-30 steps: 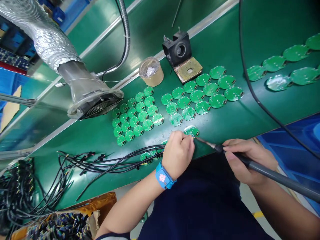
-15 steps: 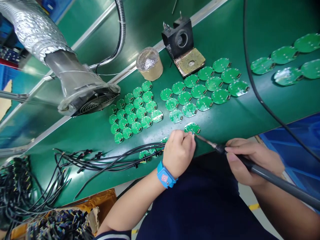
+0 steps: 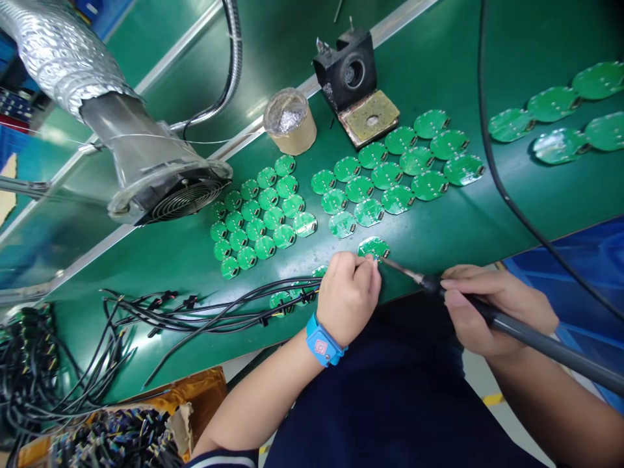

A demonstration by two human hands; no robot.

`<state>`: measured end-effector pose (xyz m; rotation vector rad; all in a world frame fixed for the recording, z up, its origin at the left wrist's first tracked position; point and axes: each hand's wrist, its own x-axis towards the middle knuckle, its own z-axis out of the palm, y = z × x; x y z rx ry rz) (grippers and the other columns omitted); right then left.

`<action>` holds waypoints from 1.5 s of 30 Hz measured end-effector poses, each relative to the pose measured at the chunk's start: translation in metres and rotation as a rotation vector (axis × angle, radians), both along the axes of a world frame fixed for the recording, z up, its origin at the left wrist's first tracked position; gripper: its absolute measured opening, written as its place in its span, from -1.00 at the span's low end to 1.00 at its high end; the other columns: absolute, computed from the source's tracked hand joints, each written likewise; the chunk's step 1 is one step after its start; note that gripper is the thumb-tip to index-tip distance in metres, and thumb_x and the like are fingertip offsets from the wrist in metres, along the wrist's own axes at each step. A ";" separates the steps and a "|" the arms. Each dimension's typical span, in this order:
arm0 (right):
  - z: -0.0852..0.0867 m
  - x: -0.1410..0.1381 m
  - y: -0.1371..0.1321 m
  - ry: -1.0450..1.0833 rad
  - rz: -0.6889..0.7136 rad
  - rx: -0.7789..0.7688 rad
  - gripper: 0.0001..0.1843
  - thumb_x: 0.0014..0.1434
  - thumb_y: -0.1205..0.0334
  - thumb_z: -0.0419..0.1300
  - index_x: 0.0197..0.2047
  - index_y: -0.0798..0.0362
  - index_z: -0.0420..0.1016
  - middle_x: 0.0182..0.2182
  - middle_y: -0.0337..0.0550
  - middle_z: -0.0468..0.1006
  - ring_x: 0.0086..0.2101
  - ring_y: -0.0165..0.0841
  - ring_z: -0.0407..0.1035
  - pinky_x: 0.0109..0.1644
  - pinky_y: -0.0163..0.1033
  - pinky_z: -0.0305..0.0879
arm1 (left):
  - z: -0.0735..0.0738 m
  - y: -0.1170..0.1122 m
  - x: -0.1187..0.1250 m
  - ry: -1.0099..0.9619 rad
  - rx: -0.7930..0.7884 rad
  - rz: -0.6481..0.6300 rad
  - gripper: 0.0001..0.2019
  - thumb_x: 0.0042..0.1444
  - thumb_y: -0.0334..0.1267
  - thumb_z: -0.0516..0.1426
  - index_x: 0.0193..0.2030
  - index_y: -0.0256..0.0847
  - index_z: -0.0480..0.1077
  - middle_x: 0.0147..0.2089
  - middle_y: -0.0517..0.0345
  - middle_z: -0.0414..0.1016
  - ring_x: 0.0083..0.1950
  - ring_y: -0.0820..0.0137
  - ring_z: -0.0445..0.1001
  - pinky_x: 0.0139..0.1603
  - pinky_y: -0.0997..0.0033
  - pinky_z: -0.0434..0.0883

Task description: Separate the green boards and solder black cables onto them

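Observation:
My right hand (image 3: pixel 492 311) is closed around the dark handle of a soldering iron (image 3: pixel 517 328). Its metal tip touches the right edge of a small round green circuit board (image 3: pixel 373 247) lying near the table's front edge. My left hand (image 3: pixel 348 294), with a blue wrist strap (image 3: pixel 322 343), is curled in a pinch right beside that board; what the fingers hold is hidden. Black wires (image 3: pixel 214 311) run leftward from under this hand, with a few more green boards among them.
Two blocks of several round green boards (image 3: pixel 258 218) (image 3: pixel 397 172) lie behind my hands, more at the far right (image 3: pixel 556 117). A soldering stand with sponge (image 3: pixel 358 84), a solder tape roll (image 3: pixel 290 121), and a fume duct with fan (image 3: pixel 166 188) stand behind. A wire heap (image 3: pixel 39 370) lies left.
The view has shifted slightly. Both hands stay at the single board, with the iron tip held against its edge.

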<state>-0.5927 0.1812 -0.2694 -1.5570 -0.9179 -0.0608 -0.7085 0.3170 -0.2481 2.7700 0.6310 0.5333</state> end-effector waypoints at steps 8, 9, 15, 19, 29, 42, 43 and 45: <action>0.012 -0.003 0.005 -0.093 0.097 -0.140 -0.79 -0.08 0.43 0.17 -0.31 0.02 0.42 -0.55 -0.25 0.43 -0.52 -0.38 0.38 -0.48 -0.23 0.34 | 0.002 -0.003 0.002 -0.006 -0.095 0.064 -0.87 0.16 -0.35 0.02 -0.37 -0.30 0.34 -0.39 0.06 0.28 -0.30 0.39 0.26 -0.28 0.38 0.29; 0.012 -0.003 0.006 -0.109 0.112 -0.129 -0.77 -0.08 0.45 0.17 -0.30 0.03 0.42 -0.56 -0.25 0.43 -0.52 -0.38 0.38 -0.48 -0.23 0.34 | 0.003 -0.003 0.002 -0.003 -0.105 0.069 -0.87 0.15 -0.35 0.02 -0.38 -0.30 0.34 -0.39 0.06 0.27 -0.30 0.39 0.26 -0.27 0.37 0.30; 0.010 -0.002 0.001 -0.051 0.078 -0.156 -0.83 -0.07 0.43 0.17 -0.34 0.06 0.44 -0.55 -0.23 0.45 -0.51 -0.38 0.40 -0.48 -0.24 0.35 | 0.005 -0.003 0.005 0.043 -0.141 0.101 -0.88 0.14 -0.37 0.02 -0.38 -0.30 0.33 -0.38 0.06 0.25 -0.30 0.38 0.26 -0.27 0.36 0.31; 0.004 0.000 -0.004 0.053 -0.013 -0.081 -0.82 -0.12 0.42 0.21 -0.35 0.07 0.48 -0.52 -0.20 0.48 -0.50 -0.35 0.42 -0.52 -0.25 0.33 | 0.008 -0.002 0.008 0.059 -0.200 0.119 -0.89 0.12 -0.38 0.03 -0.39 -0.31 0.34 -0.37 0.07 0.24 -0.29 0.38 0.28 -0.26 0.35 0.33; 0.010 0.001 0.005 0.075 0.024 -0.175 -0.81 -0.12 0.41 0.23 -0.35 0.05 0.46 -0.48 -0.22 0.48 -0.50 -0.39 0.39 -0.46 -0.25 0.28 | 0.017 0.007 0.009 0.073 -0.351 0.132 -0.91 0.11 -0.41 0.05 -0.38 -0.31 0.36 -0.34 0.07 0.27 -0.26 0.39 0.30 -0.22 0.36 0.34; 0.009 0.003 0.006 -0.047 0.083 -0.189 -0.82 -0.12 0.40 0.22 -0.36 0.06 0.46 -0.51 -0.22 0.47 -0.52 -0.38 0.40 -0.49 -0.25 0.29 | 0.020 0.016 0.015 0.063 -0.433 0.156 -0.86 0.03 -0.46 0.09 -0.53 -0.28 0.34 -0.46 0.13 0.26 -0.27 0.38 0.31 -0.27 0.39 0.34; 0.009 0.004 0.005 -0.009 0.084 -0.193 -0.83 -0.11 0.41 0.21 -0.36 0.06 0.46 -0.51 -0.21 0.47 -0.51 -0.37 0.40 -0.49 -0.25 0.29 | 0.020 0.016 0.015 0.071 -0.433 0.159 -0.86 0.03 -0.46 0.09 -0.53 -0.28 0.34 -0.46 0.12 0.26 -0.27 0.37 0.31 -0.28 0.39 0.34; 0.009 0.006 0.004 0.105 0.069 -0.171 -0.86 -0.09 0.42 0.19 -0.38 0.06 0.46 -0.51 -0.20 0.47 -0.52 -0.37 0.39 -0.52 -0.25 0.28 | 0.020 0.017 0.016 0.088 -0.439 0.162 -0.85 0.02 -0.46 0.08 -0.53 -0.28 0.34 -0.46 0.12 0.26 -0.29 0.37 0.31 -0.29 0.39 0.34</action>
